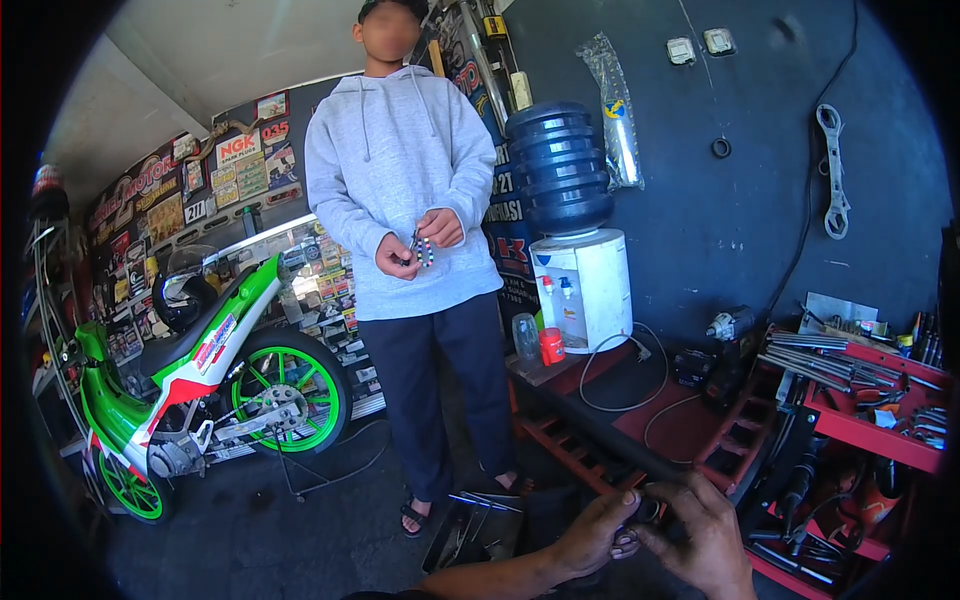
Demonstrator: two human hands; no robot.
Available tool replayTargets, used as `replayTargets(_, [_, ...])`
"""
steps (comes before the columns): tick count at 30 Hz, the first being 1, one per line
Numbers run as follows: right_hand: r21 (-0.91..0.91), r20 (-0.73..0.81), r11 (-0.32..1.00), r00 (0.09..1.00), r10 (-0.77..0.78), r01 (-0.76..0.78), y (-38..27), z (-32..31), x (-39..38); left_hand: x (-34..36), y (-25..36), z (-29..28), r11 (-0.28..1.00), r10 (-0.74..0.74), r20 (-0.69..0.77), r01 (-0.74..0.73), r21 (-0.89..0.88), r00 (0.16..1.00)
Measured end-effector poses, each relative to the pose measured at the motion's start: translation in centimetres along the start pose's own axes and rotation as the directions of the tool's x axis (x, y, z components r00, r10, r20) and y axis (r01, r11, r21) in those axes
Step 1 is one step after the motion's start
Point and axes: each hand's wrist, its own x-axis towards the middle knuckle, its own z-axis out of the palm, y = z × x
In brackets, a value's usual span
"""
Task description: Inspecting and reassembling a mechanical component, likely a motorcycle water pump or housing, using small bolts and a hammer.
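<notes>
To my left the dark floor spreads wide; ahead, the edge of the red-and-black worktop runs just beyond my knuckles. The red tool trolley bounds my right side. A dark tool tray lies past my left forearm. My grip is nearly closed — left hand and right hand together pinching a small dark round part between fingertips.
</notes>
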Motion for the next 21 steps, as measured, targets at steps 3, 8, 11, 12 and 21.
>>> replayTargets(3, [-0.013,-0.006,1.000,1.000,-0.012,0.012,-0.1,0.1,0.1,0.0,0.1,0.1,1.000,-0.014,-0.042,0.014,-0.015,0.999])
replayTargets(8, [-0.005,-0.007,1.000,1.000,0.003,-0.003,-0.5,0.0,0.0,-0.3,0.0,-0.4,1.000,-0.009,-0.008,0.008,-0.016,1.000])
replayTargets(11, [-0.027,-0.042,0.999,0.999,0.020,-0.021,-0.6,0.0,-0.2,-0.5,0.3,1.2,0.990,0.118,-0.103,-0.108,0.094,0.988])
replayTargets(12, [-0.051,-0.064,0.998,0.997,0.033,-0.036,-0.6,0.0,-0.3,-0.5,0.5,1.6,0.990,0.114,-0.102,-0.105,0.094,0.988])
replayTargets(21, [-0.011,0.062,0.993,0.991,0.115,-0.115,0.4,0.0,0.2,-0.7,1.4,1.5,0.999,0.013,-0.195,-0.020,-0.030,0.981])
